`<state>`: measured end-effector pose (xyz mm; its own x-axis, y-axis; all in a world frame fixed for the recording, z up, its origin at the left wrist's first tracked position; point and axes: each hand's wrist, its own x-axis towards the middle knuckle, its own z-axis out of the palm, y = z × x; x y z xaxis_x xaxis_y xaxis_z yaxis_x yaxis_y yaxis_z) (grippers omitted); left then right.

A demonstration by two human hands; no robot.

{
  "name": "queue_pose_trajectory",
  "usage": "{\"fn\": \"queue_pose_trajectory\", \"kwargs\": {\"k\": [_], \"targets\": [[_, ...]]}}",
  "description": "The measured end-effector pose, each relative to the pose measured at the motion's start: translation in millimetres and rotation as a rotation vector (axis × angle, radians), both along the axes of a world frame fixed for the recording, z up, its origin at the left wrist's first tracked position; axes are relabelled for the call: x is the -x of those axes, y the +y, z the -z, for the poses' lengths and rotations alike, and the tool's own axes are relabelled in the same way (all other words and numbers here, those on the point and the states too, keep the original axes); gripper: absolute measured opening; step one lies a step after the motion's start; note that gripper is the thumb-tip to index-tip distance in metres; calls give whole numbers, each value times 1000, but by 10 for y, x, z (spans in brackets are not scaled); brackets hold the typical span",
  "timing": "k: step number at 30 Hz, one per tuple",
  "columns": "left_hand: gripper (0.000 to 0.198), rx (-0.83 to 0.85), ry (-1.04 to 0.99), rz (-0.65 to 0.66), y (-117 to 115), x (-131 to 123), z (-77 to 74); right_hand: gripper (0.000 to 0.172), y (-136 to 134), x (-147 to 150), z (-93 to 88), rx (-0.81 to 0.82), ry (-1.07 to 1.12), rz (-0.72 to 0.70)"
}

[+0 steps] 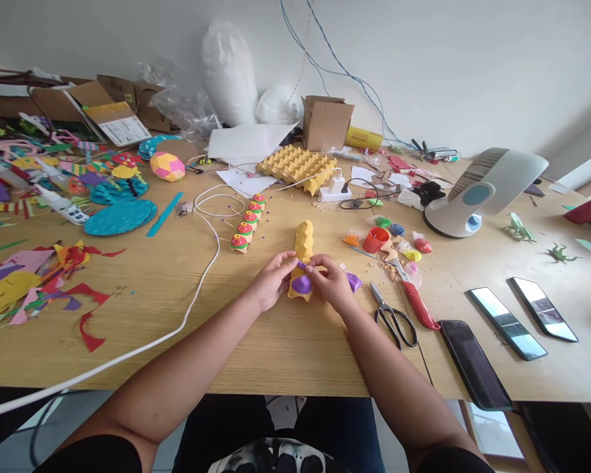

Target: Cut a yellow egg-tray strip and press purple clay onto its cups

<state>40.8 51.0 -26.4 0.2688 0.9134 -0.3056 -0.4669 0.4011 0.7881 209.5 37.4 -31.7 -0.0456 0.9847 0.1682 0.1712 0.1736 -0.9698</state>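
Observation:
A strip of yellow egg carton (304, 240) lies lengthwise in front of me, its nearest bump covered with purple modelling clay (302, 284). Just over the strip, my left hand (274, 282) and my right hand (333, 282) meet, closed at the fingertips on a small piece of purple clay (301, 265). Both hands partly hide the strip's middle. Beside my right hand sits a packet of purple clay (354, 282). To the left stands another carton strip (246, 228), decorated in red and green with yellow rings and pins at its sides.
Right of my hands lie scissors (391, 315), a red-handled knife (418, 305), a red cup (375, 240), clay packets and a phone (475, 364). A fan (473, 197) stands behind them. A white cable (197, 295) crosses the left side. Paper scraps (39, 282) are at far left.

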Motion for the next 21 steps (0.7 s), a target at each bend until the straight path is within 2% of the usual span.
{"fn": "queue_pose_trajectory", "kwargs": {"k": [5,11,18,21], "targets": [[31,-2,-4,-14,6,6,7,21,11,-9,32,-65,-82,-4],[33,-2,4,-7,9,7,12,21,8,-5,21,-42,-30,-6],[37,-11,0,0,19,24,45,29,-46,29,-57,123,99,0],[37,15,-18,-30,24,27,32,30,-43,20,-64,133,179,-14]]}}
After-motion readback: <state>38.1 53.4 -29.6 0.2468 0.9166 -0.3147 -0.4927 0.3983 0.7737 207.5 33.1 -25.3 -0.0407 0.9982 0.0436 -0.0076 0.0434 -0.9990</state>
